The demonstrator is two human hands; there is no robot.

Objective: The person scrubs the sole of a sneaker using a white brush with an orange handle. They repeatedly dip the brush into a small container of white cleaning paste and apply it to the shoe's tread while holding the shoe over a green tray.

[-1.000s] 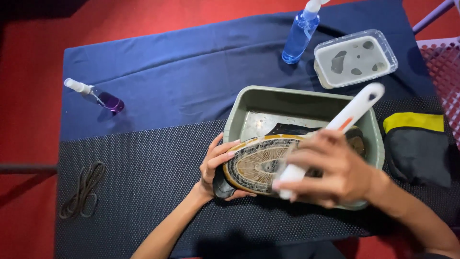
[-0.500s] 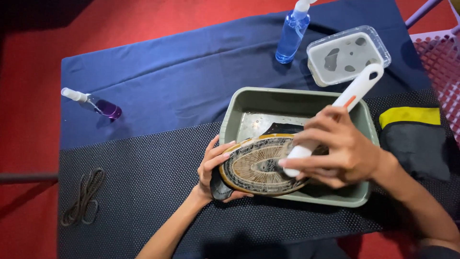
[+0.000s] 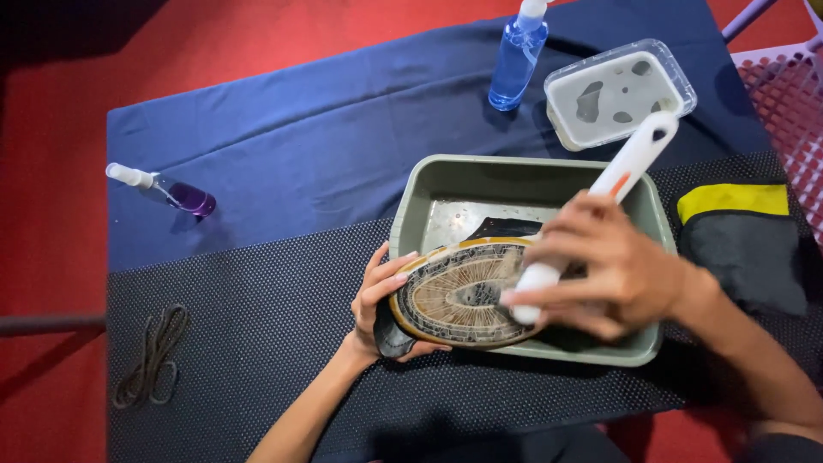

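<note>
Head view shows my left hand [image 3: 381,304] cupping the toe of a shoe [image 3: 463,294] turned sole-up over the grey-green tub [image 3: 411,206] on the desk, fingers curled round its edge. My right hand [image 3: 613,270] is closed round a white brush handle [image 3: 600,206], head down on the sole. That sole looks stiff and probably wet, so slippery; I judge the rim the surest place to grip.

Even overhead light is cast; the upper left corner is left dark, glare is seen on the wet tray [image 3: 446,225] floor, the right hand [image 3: 613,270] is slightly blurred.
</note>
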